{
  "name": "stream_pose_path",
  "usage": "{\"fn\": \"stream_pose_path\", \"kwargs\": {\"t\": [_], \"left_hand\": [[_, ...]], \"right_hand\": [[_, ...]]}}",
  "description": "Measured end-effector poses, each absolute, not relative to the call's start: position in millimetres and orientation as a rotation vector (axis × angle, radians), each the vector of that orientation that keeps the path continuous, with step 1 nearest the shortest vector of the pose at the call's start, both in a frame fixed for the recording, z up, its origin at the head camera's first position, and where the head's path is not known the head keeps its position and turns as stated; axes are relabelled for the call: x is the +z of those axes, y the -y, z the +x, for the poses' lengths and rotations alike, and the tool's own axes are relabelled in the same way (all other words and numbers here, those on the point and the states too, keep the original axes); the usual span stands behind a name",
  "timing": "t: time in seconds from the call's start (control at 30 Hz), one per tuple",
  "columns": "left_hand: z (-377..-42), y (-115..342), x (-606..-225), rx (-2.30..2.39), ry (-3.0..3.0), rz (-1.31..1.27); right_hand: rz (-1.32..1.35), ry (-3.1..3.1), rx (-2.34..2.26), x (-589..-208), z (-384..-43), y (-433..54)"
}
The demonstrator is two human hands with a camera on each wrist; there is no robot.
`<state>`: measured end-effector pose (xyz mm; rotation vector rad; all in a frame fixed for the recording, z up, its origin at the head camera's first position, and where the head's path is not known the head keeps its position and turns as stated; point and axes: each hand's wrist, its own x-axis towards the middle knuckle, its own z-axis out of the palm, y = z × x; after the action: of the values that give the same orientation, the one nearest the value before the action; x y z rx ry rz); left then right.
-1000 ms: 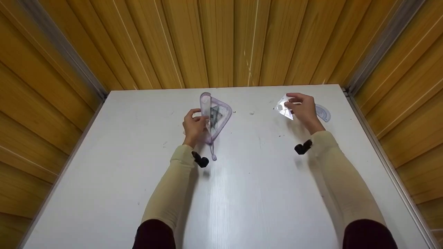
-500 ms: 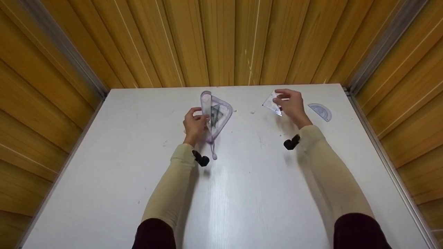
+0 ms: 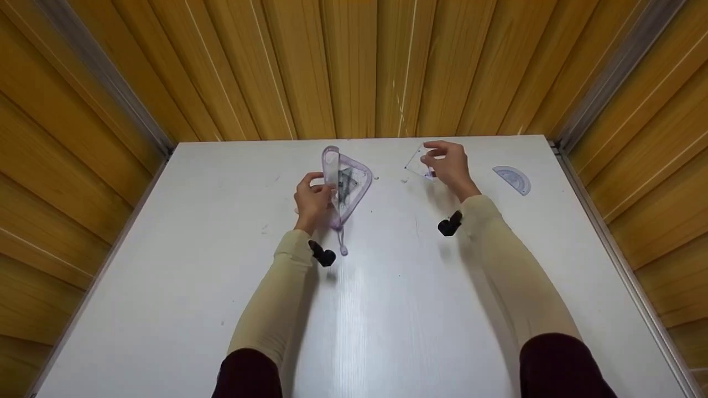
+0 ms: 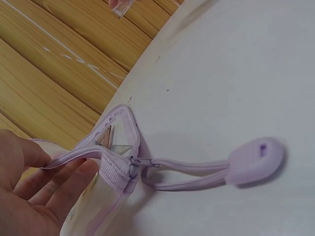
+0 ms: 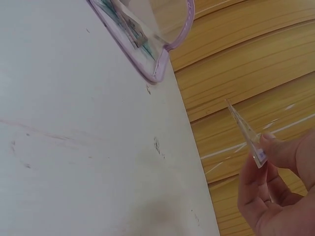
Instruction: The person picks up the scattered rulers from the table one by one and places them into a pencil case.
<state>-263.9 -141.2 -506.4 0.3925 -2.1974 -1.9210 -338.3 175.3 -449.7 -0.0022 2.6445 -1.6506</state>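
Observation:
A clear pouch with lilac edging [image 3: 362, 190] lies at the back middle of the table, its zip side lifted open. My left hand [image 3: 312, 199] pinches the raised edge; the left wrist view shows thumb and fingers on the lilac zip edge [image 4: 74, 156]. Inside the pouch sit greenish set squares [image 3: 345, 182] and other items I cannot make out. From the zip hangs a lilac pull loop [image 4: 256, 162]. To the right, my right hand [image 3: 451, 166] pinches a clear triangular set square [image 3: 416, 165] above the table, seen nearly edge-on in the right wrist view [image 5: 248, 135].
A clear bluish protractor [image 3: 513, 179] lies flat on the white table [image 3: 365, 331] at the back right. Wood-patterned panels [image 3: 354, 66] stand behind and on both sides of the table. Small dark marks dot the tabletop.
My right hand has carried the set square leftward toward the pouch, and the protractor now shows fully behind it. The left hand and pouch have barely moved.

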Motion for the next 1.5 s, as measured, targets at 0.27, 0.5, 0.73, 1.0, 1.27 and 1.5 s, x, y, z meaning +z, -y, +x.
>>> {"fn": "stream_pose_path", "kwargs": {"t": [0.27, 0.5, 0.73, 1.0, 1.27, 1.5], "left_hand": [[-266, 140, -505, -1.906, 2.195, 0.389], [-265, 139, -504, -1.913, 2.193, 0.386], [-263, 137, -503, -1.958, 2.166, 0.381], [-264, 135, -502, -1.977, 2.149, 0.333], [-264, 133, -502, -1.966, 2.159, 0.38], [-262, 135, -501, -1.923, 2.183, 0.399]], "right_hand": [[-0.015, -2.632, -1.644, -453, -343, -159], [-0.023, -2.602, -1.664, -456, -344, -143], [-0.033, -2.613, -1.642, -459, -346, -129], [-0.049, -2.614, -1.648, -460, -347, -117], [-0.06, -2.612, -1.665, -463, -345, -103], [-0.104, -2.631, -1.675, -471, -347, -87]]}}
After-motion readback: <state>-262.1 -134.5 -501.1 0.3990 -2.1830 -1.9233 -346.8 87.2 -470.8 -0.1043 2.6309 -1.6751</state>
